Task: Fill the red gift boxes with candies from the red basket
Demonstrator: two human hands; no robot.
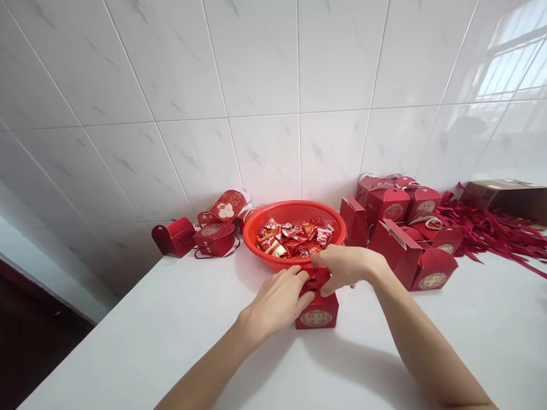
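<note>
At least three red boxes (pixel 175 238) sit left on my tabletop (pixel 243 373); next, one red basket (pixel 269 261) of wrapped candies (pixel 275 248), too many to count. One front box (pixel 316 318) stands just before it, between my hands: left fingers (pixel 306 301) on its upper left, can't tell if clamped; right fingers (pixel 324 258) apart at its upper right. Rightward: six-plus clustered boxes (pixel 390 208), red ribbons (pixel 476 231), one cardboard box (pixel 492 192), contents unclear.

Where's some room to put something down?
Bare table lies left of the left hand, in front of the left boxes, and right of the right forearm, before the right boxes and ribbons. Crowded: along the wall, around the basket, at the box by the right hand.
</note>
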